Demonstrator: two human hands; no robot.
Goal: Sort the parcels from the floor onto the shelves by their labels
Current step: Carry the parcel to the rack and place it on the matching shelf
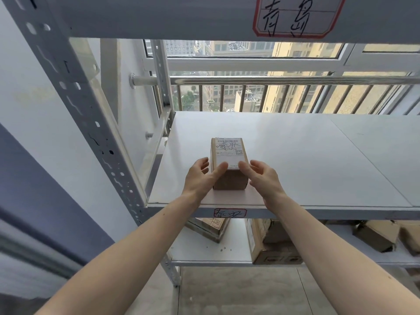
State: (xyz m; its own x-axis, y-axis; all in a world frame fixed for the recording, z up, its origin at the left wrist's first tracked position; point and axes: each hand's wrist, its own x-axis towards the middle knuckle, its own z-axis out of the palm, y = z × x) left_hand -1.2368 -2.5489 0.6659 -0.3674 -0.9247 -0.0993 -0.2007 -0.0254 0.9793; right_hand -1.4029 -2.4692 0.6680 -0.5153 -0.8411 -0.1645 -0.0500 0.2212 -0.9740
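Note:
A small brown cardboard parcel [229,164] with a white shipping label and handwriting on top rests on the white middle shelf [306,155], near its front left. My left hand [201,176] is at the parcel's left side and my right hand [259,176] at its right side. Both thumbs lie on the near top edge, and the fingers are spread and loose beside the box, not clamped on it. A red-bordered handwritten tag [230,213] is stuck on the shelf's front edge just below the parcel.
The upper shelf beam carries a larger red-bordered tag [297,15]. On the lower shelf [204,253] lie several cardboard boxes [272,244]. A perforated metal upright [91,123] stands at the left. A window with a railing [272,80] is behind the shelves.

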